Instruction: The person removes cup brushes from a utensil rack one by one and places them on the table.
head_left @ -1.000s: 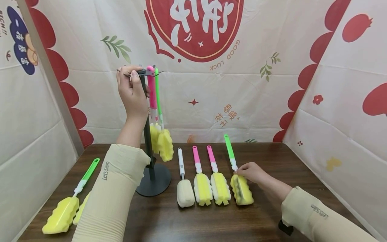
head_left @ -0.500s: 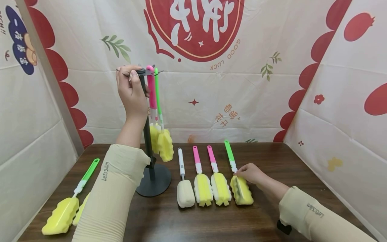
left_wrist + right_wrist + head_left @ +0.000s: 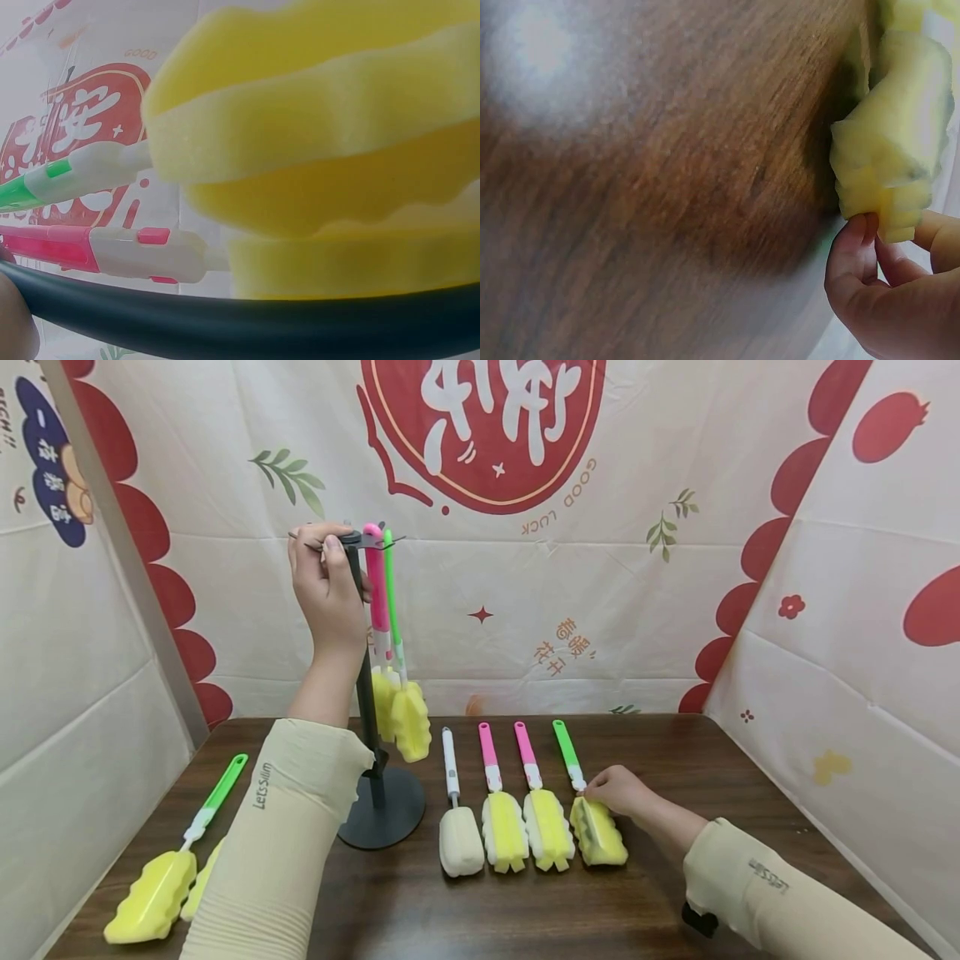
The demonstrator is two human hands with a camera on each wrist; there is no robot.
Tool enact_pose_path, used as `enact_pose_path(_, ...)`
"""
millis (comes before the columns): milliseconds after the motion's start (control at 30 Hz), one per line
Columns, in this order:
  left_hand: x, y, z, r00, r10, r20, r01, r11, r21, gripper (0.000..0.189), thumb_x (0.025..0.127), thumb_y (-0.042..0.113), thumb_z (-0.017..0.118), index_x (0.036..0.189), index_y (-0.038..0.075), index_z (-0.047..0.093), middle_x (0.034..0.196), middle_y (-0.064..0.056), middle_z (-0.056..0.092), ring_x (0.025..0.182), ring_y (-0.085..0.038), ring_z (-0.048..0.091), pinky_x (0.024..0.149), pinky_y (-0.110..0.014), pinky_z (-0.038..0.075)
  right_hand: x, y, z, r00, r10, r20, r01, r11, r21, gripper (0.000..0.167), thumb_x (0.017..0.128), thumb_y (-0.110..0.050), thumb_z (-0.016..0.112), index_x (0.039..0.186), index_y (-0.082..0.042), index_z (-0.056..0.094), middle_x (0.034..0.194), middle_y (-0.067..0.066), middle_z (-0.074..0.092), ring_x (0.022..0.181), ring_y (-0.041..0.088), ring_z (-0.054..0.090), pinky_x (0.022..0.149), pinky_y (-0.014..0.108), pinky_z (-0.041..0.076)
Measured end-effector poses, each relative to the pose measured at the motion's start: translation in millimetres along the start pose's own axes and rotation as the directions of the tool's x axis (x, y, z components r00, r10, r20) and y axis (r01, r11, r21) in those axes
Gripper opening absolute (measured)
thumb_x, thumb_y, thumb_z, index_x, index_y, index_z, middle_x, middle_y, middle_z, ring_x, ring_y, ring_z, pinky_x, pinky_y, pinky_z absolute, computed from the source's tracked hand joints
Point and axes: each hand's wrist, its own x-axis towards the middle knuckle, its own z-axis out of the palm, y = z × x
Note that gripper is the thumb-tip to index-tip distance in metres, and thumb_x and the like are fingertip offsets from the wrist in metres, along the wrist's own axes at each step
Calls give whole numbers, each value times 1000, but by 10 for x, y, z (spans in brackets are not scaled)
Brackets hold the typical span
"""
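My left hand (image 3: 326, 581) grips the top of a black stand (image 3: 366, 693) with hooks. From it hang a pink-handled bottle brush (image 3: 378, 593) and a green-handled bottle brush (image 3: 410, 718), both with yellow sponge heads; these heads fill much of the left wrist view, beside the dark pole (image 3: 225, 319). To the right, my right hand (image 3: 618, 787) pinches another green-handled bottle brush (image 3: 598, 837) by the handle end of its yellow sponge, its handle pointing away from me. In the right wrist view, thumb and fingers (image 3: 851, 259) meet at the end of that sponge.
Left of the held brush lie a white-handled brush (image 3: 460, 843) and two pink-handled brushes (image 3: 504, 831), side by side on the brown table (image 3: 450, 918). At the far left is a green-handled brush (image 3: 153, 897), with another yellow sponge (image 3: 201, 885) partly behind my sleeve. A printed cloth (image 3: 480, 643) encloses the back.
The handle of the brush in my right hand has come down toward the table, and the right hand has shifted slightly left. The left hand stays on the stand.
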Motion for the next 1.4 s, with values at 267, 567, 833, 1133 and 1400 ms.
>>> enact_pose_path(267, -13, -1, 2, 1000, -5, 2, 5, 1000, 3, 21, 100, 20, 42, 104, 7, 58, 101, 12, 49, 49, -12, 46, 49, -19, 44, 2, -5, 21, 1000, 18, 3, -18, 1000, -1, 16, 91, -3, 60, 88, 6, 72, 101, 17, 71, 66, 14, 57, 57, 30, 48)
enact_pose_path(567, -5, -11, 18, 1000, 11, 3, -11, 1000, -11, 20, 100, 19, 42, 104, 7, 58, 99, 12, 50, 48, -13, 46, 49, -19, 43, 4, 16, 4, 1000, 9, -17, -10, 1000, -13, 16, 90, -6, 62, 81, 2, 72, 99, 14, 71, 62, 15, 53, 56, 31, 46)
enact_pose_path(833, 14, 18, 8, 999, -41, 35, 44, 995, -90, 18, 102, 17, 40, 103, 10, 57, 98, 5, 51, 49, -15, 47, 50, -21, 45, 8, 28, -12, 999, 1, -32, -1, 1000, 0, 15, 89, -9, 64, 90, 3, 73, 93, 9, 69, 68, 15, 58, 59, 33, 50)
enact_pose_path(1133, 59, -4, -20, 976, -183, 119, 214, 908, -360, 22, 103, 17, 35, 99, 14, 56, 85, -10, 54, 42, -16, 43, 44, -20, 40, 23, 59, -17, 999, 6, -47, -6, 1000, 3, 19, 90, -15, 67, 93, 4, 71, 96, 11, 66, 73, 17, 59, 64, 35, 53)
enact_pose_path(1400, 112, -45, -41, 952, -241, 187, 304, 807, -507, 25, 101, 17, 34, 92, 13, 56, 87, -9, 56, 40, -15, 42, 41, -20, 34, 18, 62, -12, 997, 28, -66, -26, 999, 31, 19, 92, -13, 65, 95, 4, 71, 90, 10, 64, 68, 17, 58, 62, 34, 53)
